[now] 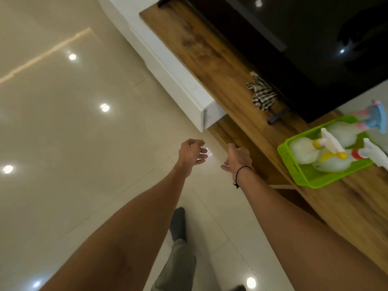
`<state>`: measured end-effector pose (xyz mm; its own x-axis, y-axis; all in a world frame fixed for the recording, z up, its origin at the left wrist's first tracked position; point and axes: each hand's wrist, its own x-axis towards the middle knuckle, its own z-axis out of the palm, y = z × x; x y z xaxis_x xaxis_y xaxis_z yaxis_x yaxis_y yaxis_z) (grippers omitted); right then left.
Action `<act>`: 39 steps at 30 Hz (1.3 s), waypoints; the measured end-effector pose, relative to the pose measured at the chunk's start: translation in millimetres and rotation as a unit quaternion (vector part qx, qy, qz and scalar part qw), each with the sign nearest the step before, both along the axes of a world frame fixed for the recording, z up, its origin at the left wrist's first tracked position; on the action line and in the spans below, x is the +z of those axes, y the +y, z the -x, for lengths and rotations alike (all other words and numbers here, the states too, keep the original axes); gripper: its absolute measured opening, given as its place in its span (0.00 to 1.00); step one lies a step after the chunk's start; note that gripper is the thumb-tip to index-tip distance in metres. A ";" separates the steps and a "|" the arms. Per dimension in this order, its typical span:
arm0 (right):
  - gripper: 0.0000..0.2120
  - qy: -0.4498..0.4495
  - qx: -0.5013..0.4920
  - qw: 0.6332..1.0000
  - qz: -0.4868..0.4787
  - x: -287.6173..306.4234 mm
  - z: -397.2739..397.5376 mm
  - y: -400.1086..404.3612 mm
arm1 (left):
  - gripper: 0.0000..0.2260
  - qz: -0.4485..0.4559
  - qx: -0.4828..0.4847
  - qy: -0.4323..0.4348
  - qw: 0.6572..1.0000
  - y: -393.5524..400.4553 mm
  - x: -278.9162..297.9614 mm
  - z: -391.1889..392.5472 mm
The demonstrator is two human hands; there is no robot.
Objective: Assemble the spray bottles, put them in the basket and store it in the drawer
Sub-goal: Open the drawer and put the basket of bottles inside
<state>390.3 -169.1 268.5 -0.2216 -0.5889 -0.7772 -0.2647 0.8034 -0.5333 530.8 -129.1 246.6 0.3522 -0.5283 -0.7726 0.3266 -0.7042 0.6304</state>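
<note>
A green plastic basket (pixel 294 171) stands on the wooden cabinet top (pixel 220 66) at the right. It holds several white spray bottles, one with a yellow trigger head (pixel 327 148), one with a red collar (pixel 357 154) and one with a pink and blue head (pixel 371 116). A white drawer (pixel 184 85) in the cabinet's front is pulled partly out. Both my arms reach forward over the floor. My left hand (pixel 192 153) and my right hand (pixel 238 158) hang empty with fingers apart, just short of the drawer's near corner.
A large black TV screen (pixel 304 38) stands at the back of the cabinet top. A striped cloth (pixel 261 94) lies crumpled in front of it. Glossy beige floor tiles (pixel 63 122) spread to the left. My leg and socked foot (pixel 178 225) are below.
</note>
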 end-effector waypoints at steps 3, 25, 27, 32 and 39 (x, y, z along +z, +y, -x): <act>0.20 -0.014 0.020 1.000 0.013 -5.0 -41.2 -16.1 | 0.12 0.001 0.015 0.003 1.000 -6.5 -8.1 -33.9; 0.25 -0.057 0.137 0.989 -0.016 -88.3 -145.7 -131.1 | 0.14 -0.001 0.109 0.017 0.994 -85.2 -58.9 -102.8; 0.24 -0.065 0.151 0.986 -0.029 -92.1 -139.1 -135.5 | 0.16 -0.002 0.116 0.021 0.993 -90.8 -60.8 -99.5; 0.24 -0.070 0.187 0.979 -0.028 -101.3 -128.8 -140.2 | 0.22 -0.002 0.138 0.029 0.990 -110.7 -60.3 -95.1; 0.28 -0.079 0.205 0.974 -0.045 -107.6 -133.0 -131.2 | 0.23 -0.015 0.120 0.032 0.992 -119.9 -66.7 -83.5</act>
